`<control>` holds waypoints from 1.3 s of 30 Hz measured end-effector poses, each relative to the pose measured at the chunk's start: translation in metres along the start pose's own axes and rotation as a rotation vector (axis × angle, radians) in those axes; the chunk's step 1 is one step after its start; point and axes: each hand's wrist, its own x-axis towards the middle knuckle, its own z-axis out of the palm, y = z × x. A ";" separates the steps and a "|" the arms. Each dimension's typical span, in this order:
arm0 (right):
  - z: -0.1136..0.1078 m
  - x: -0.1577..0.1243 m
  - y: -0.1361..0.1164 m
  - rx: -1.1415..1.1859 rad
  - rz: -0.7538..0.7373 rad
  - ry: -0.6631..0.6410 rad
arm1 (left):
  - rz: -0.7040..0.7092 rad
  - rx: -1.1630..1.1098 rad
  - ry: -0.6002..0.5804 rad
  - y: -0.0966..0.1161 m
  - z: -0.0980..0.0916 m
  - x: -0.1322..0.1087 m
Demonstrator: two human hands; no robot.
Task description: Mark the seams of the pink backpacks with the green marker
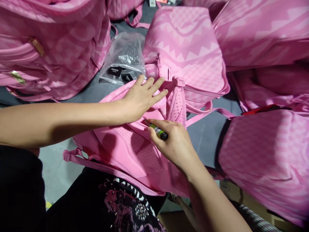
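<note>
Field of work: a grey tabletop [205, 138], crowded with pink backpacks. A large backpack with gold-coloured fittings [79, 61] is seen at the left; a zigzag-printed backpack [185, 48] is set just behind the work. The worked backpack [142, 151] is laid dotted panel up, spread from the tabletop towards the person's lap. Near its far edge a clear plastic bag [127, 51] is placed. The left hand [142, 98] is spread open, laid over the worked backpack. The right hand [172, 133] is closed around a green-and-black tool [158, 131], pointed at a fold; contact cannot be confirmed, the tip being barely visible. Work here is judged under way; how much is done or left cannot be told. Smallest: black tags [114, 71], held in the plastic bag.
</note>
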 end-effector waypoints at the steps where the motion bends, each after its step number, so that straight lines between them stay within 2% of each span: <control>1: 0.001 -0.001 0.000 0.014 -0.001 0.009 | 0.004 0.013 -0.003 0.000 -0.001 0.000; 5: 0.004 -0.007 -0.001 0.006 0.027 0.046 | 0.018 0.082 -0.078 -0.014 -0.012 -0.005; 8: 0.014 -0.009 -0.004 0.059 0.000 0.112 | -0.047 0.044 -0.164 -0.033 -0.020 -0.019; 12: 0.041 0.005 -0.014 0.299 -0.099 0.212 | -0.098 0.002 -0.077 -0.044 -0.014 -0.037; 17: 0.062 0.016 -0.017 0.405 -0.063 0.260 | -0.207 0.045 -0.057 -0.031 -0.004 -0.038; 20: 0.060 0.013 -0.012 0.387 -0.034 0.258 | -0.208 0.122 -0.122 -0.030 -0.009 -0.034; 24: 0.053 0.010 -0.010 0.376 -0.018 0.229 | -0.131 0.217 -0.248 -0.040 -0.022 -0.030; 27: 0.050 0.011 -0.012 0.375 0.010 0.198 | -0.109 0.190 -0.314 -0.048 -0.027 -0.028; 30: 0.050 0.013 -0.012 0.383 0.029 0.187 | -0.097 0.136 -0.316 -0.052 -0.027 -0.028; 33: 0.049 0.012 -0.011 0.386 0.041 0.181 | -0.182 0.089 -0.278 -0.053 -0.026 -0.031; 36: 0.047 0.013 -0.011 0.399 0.039 0.175 | -0.311 0.046 -0.302 -0.054 -0.027 -0.031; 39: 0.049 0.020 -0.015 0.453 0.019 0.151 | -0.258 0.049 -0.371 -0.056 -0.028 -0.026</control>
